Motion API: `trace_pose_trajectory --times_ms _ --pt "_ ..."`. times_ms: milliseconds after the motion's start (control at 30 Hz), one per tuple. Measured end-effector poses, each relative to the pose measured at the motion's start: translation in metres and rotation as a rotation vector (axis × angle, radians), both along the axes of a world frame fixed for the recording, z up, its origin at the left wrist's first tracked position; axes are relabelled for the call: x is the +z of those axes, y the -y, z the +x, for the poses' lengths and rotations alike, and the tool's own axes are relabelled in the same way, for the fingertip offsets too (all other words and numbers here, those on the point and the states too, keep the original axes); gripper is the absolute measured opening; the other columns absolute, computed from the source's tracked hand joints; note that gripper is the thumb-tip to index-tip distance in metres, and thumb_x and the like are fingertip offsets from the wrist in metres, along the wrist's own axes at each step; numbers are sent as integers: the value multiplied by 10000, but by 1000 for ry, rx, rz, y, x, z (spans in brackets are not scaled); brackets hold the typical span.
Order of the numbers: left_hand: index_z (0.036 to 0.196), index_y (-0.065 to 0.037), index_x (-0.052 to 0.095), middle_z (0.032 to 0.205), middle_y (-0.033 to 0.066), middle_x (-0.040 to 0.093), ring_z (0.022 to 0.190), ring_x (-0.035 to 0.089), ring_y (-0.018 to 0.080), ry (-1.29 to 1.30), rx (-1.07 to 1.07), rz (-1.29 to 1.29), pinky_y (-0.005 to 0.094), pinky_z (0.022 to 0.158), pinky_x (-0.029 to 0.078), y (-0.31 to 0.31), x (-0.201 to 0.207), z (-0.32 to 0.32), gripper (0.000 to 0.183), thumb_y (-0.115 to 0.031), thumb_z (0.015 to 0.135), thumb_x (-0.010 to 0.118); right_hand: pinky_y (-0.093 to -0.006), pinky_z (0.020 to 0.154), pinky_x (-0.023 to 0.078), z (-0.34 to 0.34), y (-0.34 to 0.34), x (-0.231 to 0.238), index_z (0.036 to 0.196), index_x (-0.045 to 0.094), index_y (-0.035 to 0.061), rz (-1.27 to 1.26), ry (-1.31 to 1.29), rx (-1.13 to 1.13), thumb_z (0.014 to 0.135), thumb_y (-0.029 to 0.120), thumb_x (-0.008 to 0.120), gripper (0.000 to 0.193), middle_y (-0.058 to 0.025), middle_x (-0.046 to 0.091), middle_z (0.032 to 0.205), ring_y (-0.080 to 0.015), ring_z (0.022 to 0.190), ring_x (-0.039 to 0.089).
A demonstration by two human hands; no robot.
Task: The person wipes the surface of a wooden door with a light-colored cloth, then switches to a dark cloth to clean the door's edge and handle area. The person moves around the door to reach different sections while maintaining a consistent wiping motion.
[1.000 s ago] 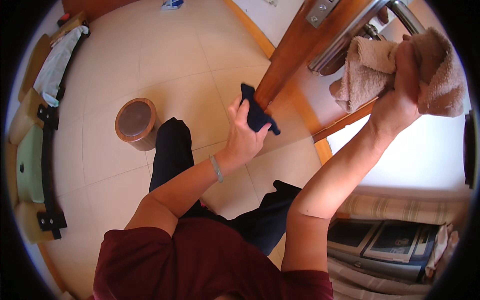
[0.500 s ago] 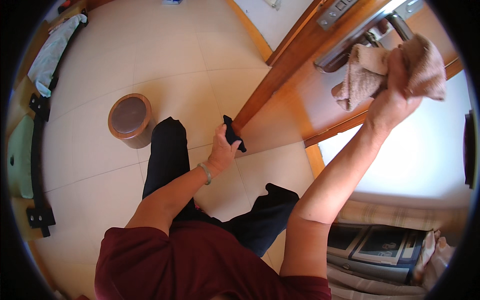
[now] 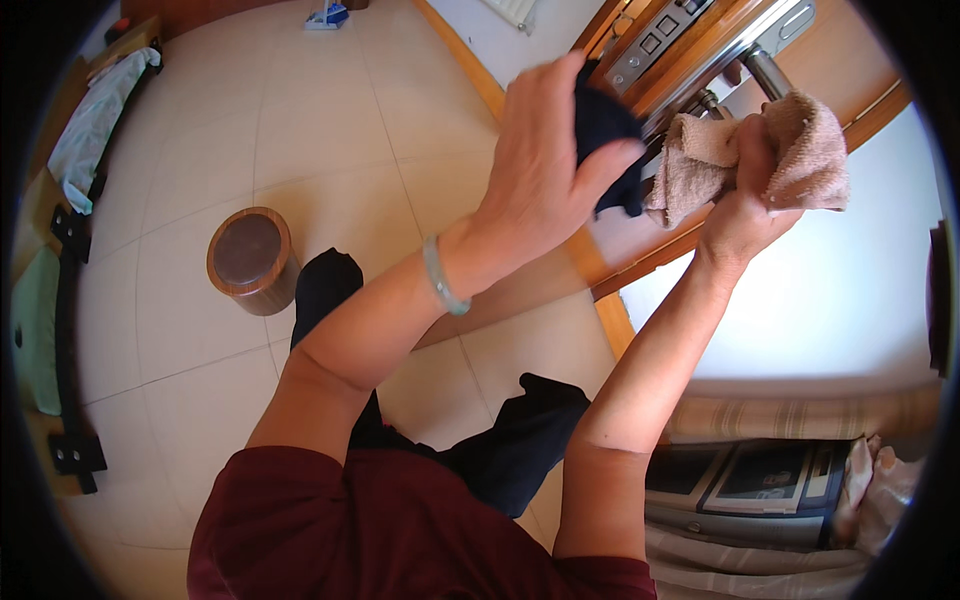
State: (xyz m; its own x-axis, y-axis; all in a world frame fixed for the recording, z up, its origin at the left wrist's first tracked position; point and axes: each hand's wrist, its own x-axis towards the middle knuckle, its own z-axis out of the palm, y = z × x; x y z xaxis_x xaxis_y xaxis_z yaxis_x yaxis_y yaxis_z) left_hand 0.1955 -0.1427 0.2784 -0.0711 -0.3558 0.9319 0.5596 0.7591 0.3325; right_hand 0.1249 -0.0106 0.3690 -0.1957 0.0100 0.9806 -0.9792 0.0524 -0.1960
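Note:
My left hand [image 3: 535, 165], with a pale bangle [image 3: 443, 276] at its wrist, grips a black cloth [image 3: 606, 135] against the edge of a brown wooden door [image 3: 520, 285]. Just above that cloth, the metal lock plate [image 3: 655, 42] shows on the door edge. A beige-pink towel [image 3: 812, 150] is bunched in my right hand [image 3: 745, 205], close below the metal door handle [image 3: 768, 72]. Part of the handle's backplate is hidden behind the towel and the black cloth.
A round wooden stool [image 3: 252, 252] with a brown top stands on the tiled floor to the left. At the far left is a low piece of furniture with a green cushion [image 3: 40, 330]. A dark box [image 3: 770, 485] and folded fabric lie at lower right.
My left hand has come up along the door edge with the black cloth, from low down to lock height. My right hand and the towel have shifted slightly left.

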Motion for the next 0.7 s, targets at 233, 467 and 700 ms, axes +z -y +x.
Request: trace_pose_trajectory --times_ms 233,467,700 --pt "1259 48 368 1095 218 455 981 458 363 -26 52 -51 404 865 391 -24 -7 8 665 -255 782 718 -347 825 499 9 -11 0 1011 575 16 -120 -187 150 781 -16 619 237 -90 620 918 -220 848 620" --pt "1345 56 273 1259 260 366 1125 419 390 231 -61 73 432 979 349 -63 -68 35 738 -79 752 691 -358 770 537 11 -43 9 878 598 24 -115 -257 162 760 -24 617 129 -106 645 814 -226 774 651" --pt "1343 7 309 1347 271 329 1207 369 421 493 -203 149 462 1019 309 -63 -159 70 680 -184 798 669 -373 823 539 18 -44 2 1030 592 17 -163 -154 202 784 2 636 251 -148 662 969 -255 855 663"
